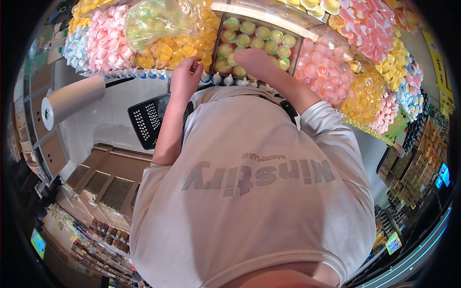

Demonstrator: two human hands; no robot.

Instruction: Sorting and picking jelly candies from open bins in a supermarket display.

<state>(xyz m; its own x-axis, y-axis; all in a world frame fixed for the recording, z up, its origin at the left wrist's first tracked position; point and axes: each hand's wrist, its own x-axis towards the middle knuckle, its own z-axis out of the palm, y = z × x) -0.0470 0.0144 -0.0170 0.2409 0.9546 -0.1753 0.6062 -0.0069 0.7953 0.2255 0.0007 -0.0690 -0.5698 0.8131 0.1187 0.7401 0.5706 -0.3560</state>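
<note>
My right hand [251, 61] is over a compartment of round cups [262, 32] with pale green tops. Its fingers point down and away, so whatever they touch is hidden. At the compartment's left side, above the front edge of the display, hovers my left hand [186, 73]. Its fingers are loosely bent with a gap between them, and nothing shows in it. A clear plastic bag [161, 21] with greenish round pieces inside lies on a heap of orange cups [180, 48], beyond my left hand.
Pink wrapped pieces [109, 41] fill the left section, pink cups [322, 67] the right. Blue and white nozzle-like pieces [153, 73] line the front edge. A white cylinder [74, 102] and a black perforated basket [148, 120] are at left. Brown bins [103, 185] stand lower left.
</note>
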